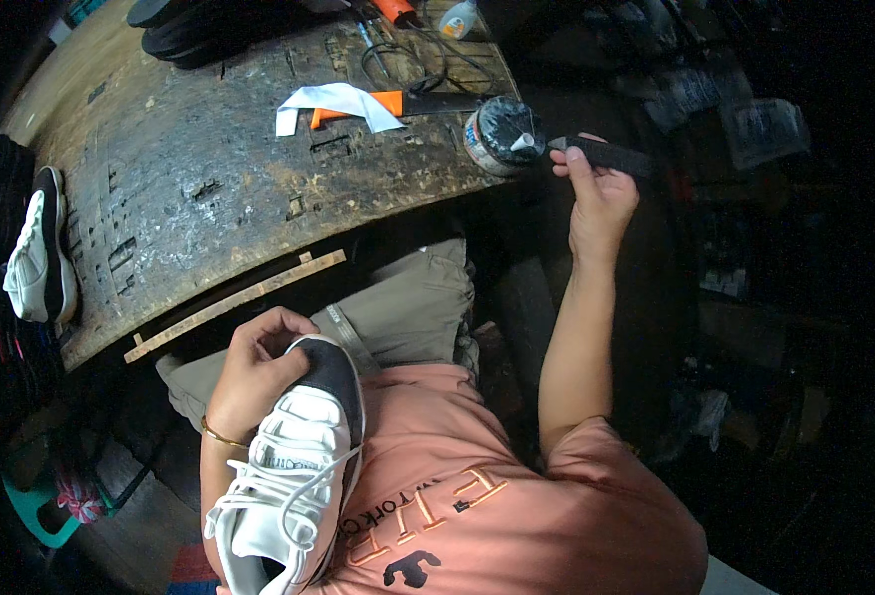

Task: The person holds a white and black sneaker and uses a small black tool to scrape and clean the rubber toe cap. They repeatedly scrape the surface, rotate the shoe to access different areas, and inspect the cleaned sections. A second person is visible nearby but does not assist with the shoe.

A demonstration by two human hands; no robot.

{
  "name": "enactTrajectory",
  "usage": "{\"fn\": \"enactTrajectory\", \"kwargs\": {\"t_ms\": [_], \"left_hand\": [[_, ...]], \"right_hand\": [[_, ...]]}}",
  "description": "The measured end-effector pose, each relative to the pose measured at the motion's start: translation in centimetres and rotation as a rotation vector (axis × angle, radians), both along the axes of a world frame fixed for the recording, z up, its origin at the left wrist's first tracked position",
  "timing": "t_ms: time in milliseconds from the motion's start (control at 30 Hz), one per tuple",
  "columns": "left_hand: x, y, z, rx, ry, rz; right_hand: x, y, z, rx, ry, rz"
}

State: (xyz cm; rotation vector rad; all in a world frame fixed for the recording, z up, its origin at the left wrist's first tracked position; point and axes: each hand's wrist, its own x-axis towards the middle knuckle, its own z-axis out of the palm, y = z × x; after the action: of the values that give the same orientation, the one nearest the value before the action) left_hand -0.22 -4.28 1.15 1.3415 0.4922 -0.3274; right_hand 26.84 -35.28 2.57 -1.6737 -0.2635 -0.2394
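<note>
While 1 white-and-black shoe (41, 253) lies at the left edge of the worktop (209, 178), our left hand (261, 365) curls round the toe of a 2nd shoe (299, 426) before our shirt (437, 426); we have our right hand (599, 193) closed on a dark pointed tool (616, 157) beside the jar (502, 134).

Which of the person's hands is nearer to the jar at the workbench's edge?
Right. The right hand is just right of the jar; the left hand is farther off, to its lower left, holding a shoe.
</note>
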Motion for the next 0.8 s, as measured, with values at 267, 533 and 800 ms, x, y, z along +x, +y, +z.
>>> {"fn": "enactTrajectory", "kwargs": {"t_ms": [267, 533, 800], "left_hand": [[0.1, -0.2, 0.5, -0.054, -0.006, 0.015], [-0.2, 0.0, 0.4, -0.046, -0.008, 0.007], [-0.2, 0.1, 0.7, 0.016, -0.028, 0.021]], "right_hand": [[0.5, 0.4, -1.4, -0.046, -0.010, 0.022], [0.7, 0.5, -1.7, -0.110, -0.034, 0.022], [-0.7, 1.7, 0.0, -0.012, -0.005, -0.075]]}}
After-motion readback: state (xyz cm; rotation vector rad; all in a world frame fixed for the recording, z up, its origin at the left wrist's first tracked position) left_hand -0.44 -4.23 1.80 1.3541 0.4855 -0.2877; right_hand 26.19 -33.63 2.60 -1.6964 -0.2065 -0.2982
